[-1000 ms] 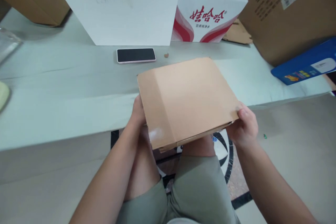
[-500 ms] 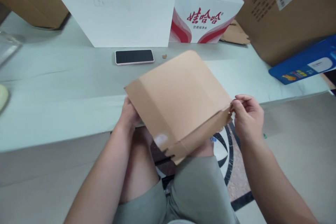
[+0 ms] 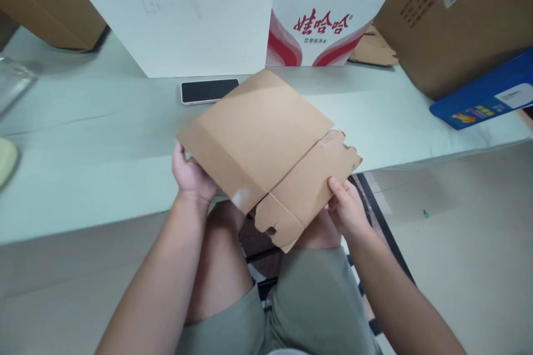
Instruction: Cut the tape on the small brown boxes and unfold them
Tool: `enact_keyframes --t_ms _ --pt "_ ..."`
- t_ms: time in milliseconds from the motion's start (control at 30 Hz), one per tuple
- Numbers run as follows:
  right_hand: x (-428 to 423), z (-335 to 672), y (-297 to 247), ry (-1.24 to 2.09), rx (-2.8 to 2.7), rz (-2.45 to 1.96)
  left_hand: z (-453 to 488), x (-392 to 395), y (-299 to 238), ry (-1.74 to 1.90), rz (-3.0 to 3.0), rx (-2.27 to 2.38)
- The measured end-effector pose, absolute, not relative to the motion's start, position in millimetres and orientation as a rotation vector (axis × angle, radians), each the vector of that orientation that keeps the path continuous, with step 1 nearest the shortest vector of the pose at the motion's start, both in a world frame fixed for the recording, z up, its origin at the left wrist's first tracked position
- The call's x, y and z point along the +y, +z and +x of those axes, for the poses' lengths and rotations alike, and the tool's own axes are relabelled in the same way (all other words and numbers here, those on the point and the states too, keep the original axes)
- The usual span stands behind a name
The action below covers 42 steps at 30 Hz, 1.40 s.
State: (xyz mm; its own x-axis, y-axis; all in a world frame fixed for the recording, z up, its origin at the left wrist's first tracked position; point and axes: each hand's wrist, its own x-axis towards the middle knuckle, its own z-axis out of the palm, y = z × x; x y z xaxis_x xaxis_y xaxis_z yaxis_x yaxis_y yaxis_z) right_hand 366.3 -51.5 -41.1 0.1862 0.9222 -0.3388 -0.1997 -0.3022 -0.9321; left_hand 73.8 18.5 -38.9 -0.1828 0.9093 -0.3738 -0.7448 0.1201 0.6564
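I hold a flat brown cardboard box blank (image 3: 258, 133) over the near edge of the table, above my knees. My left hand (image 3: 190, 173) grips its left edge from underneath, fingers closed on the board. My right hand (image 3: 346, 212) pinches the unfolded flap (image 3: 310, 177) at the lower right, thumb on top. A smaller tab with a notch hangs from the flap's lower end. The blank is turned so one corner points away from me.
A phone (image 3: 205, 90) lies face up on the pale table (image 3: 83, 138) just behind the blank. White cartons (image 3: 179, 11), a red-printed carton (image 3: 320, 22), brown boxes (image 3: 449, 16) and a blue package (image 3: 487, 97) line the back and right. A clear container edge (image 3: 10, 80) sits far left.
The blank has rotated counter-clockwise and shifted left. Its lower-right flap has folded open. My right hand moved from the right corner down to that flap.
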Motion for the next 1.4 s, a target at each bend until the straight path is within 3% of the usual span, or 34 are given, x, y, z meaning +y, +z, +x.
enact_keyframes --t_ms 267,400,600,800,933,1100,1233,1400 --pt "-63.7 359.6 -47.3 1.354 -0.627 -1.425 73.4 20.3 -47.3 1.463 0.216 1.036" --pt "-72.0 376.5 -43.7 1.314 -0.599 -1.425 71.5 21.3 -45.1 1.478 0.228 0.883" --pt "-54.2 466.0 -10.7 0.753 -0.535 -1.422 72.4 21.6 -32.8 1.426 0.127 0.836" --pt "48.5 540.3 34.6 0.308 -0.612 -1.446 71.7 22.2 -31.4 1.423 0.050 0.821" --pt "143.5 552.5 53.9 0.439 -0.775 -1.484 72.3 22.2 -29.4 1.430 0.032 0.826" --pt "153.0 525.5 9.3 0.734 -1.081 -1.554 73.9 22.6 -26.0 1.444 -0.016 0.833" --pt "97.5 492.0 -53.9 0.419 -1.696 -1.721 74.4 22.7 -24.8 1.431 -0.016 0.827" --pt "70.8 468.5 -78.4 0.254 -1.847 -1.750 75.0 23.0 -24.9 1.440 -0.006 0.835"
